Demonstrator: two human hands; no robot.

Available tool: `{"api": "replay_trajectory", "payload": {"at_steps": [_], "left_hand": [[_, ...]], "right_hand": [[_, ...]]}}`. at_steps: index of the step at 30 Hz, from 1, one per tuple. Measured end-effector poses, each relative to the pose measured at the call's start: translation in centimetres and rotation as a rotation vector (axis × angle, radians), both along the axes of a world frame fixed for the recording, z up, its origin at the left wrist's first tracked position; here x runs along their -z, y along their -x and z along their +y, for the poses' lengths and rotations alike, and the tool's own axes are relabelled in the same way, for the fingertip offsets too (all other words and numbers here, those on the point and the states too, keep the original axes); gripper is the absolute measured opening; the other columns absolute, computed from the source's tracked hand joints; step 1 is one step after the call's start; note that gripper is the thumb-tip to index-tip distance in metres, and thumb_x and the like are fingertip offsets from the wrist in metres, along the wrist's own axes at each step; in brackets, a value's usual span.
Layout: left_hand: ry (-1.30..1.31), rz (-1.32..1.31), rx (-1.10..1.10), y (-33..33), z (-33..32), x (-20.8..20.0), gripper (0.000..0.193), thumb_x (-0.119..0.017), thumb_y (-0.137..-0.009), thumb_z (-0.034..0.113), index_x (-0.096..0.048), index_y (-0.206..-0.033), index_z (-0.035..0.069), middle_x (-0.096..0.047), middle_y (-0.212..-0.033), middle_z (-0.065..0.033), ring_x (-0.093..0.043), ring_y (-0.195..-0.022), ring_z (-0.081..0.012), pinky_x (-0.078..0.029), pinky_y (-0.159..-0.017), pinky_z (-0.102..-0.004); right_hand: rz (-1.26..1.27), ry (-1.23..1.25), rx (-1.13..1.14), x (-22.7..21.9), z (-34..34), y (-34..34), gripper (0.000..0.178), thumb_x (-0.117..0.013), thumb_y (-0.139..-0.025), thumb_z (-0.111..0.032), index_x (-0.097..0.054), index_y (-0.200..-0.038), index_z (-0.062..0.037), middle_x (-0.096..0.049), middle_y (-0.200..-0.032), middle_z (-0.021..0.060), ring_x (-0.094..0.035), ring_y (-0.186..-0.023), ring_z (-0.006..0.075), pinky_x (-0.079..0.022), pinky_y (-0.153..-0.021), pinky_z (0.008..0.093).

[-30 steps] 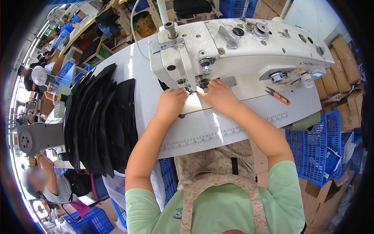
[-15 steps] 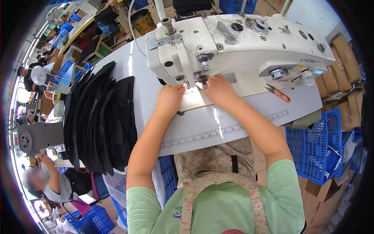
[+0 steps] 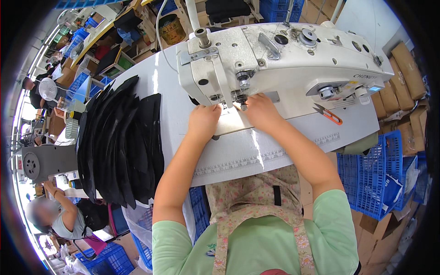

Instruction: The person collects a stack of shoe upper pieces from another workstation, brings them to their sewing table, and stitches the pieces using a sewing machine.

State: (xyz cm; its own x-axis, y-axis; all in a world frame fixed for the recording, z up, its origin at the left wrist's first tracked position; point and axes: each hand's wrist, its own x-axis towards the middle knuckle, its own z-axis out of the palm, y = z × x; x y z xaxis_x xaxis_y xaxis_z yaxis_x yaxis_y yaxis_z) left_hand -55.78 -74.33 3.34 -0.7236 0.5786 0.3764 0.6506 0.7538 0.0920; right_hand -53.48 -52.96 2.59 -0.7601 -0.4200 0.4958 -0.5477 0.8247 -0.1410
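In the head view, the white sewing machine (image 3: 293, 62) spans the upper middle to the upper right of the frame, standing on a pale grey table (image 3: 181, 73). Both hands are at its needle area (image 3: 225, 110), a little above the centre. The left hand (image 3: 203, 120) lies on the left of it, fingers bent and close together, pointing in toward the needle. The right hand (image 3: 262, 112) is on the other side, its fingers curled narrow beside the machine's dark round fittings (image 3: 240, 97). The fingertips are mostly hidden, so I cannot tell what either hand grips. A black bit (image 3: 193, 100), largely covered, shows just above the left hand.

Left of centre, a thick, overlapping pile of black pieces (image 3: 121, 146) covers the left end of the table. Orange-handled snips (image 3: 328, 113) lie right of centre, blades toward the upper left. A printed ruler (image 3: 268, 158) runs along the table's near edge. Blue crates (image 3: 366, 176) stand at the lower right, below brown cartons (image 3: 405, 68). At the lower left sits another person (image 3: 68, 220).
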Motion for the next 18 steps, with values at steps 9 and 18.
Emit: {"api": "replay_trajectory", "payload": {"at_steps": [9, 18], "left_hand": [[-0.105, -0.087, -0.042, 0.27, 0.14, 0.89, 0.009, -0.057, -0.083, 0.011, -0.057, -0.081, 0.002, -0.062, -0.083, -0.0154, -0.06, -0.076, -0.0349, -0.05, -0.068, -0.0462], [-0.038, 0.004, -0.039, -0.02, 0.18, 0.36, 0.006, -0.06, -0.077, 0.009, -0.063, -0.08, 0.006, -0.063, -0.082, -0.0067, -0.061, -0.077, -0.0305, -0.051, -0.066, -0.0416]], "right_hand": [[-0.05, -0.072, 0.036, -0.3, 0.07, -0.09, 0.015, -0.061, -0.066, -0.011, -0.072, -0.076, -0.0118, -0.061, -0.08, 0.0041, -0.06, -0.092, 0.0211, -0.047, -0.085, 0.0353], [-0.054, -0.043, 0.024, -0.65, 0.06, -0.27, 0.011, -0.061, -0.066, -0.01, -0.069, -0.073, -0.0101, -0.063, -0.084, 0.0046, -0.06, -0.094, 0.0212, -0.047, -0.087, 0.0356]]}}
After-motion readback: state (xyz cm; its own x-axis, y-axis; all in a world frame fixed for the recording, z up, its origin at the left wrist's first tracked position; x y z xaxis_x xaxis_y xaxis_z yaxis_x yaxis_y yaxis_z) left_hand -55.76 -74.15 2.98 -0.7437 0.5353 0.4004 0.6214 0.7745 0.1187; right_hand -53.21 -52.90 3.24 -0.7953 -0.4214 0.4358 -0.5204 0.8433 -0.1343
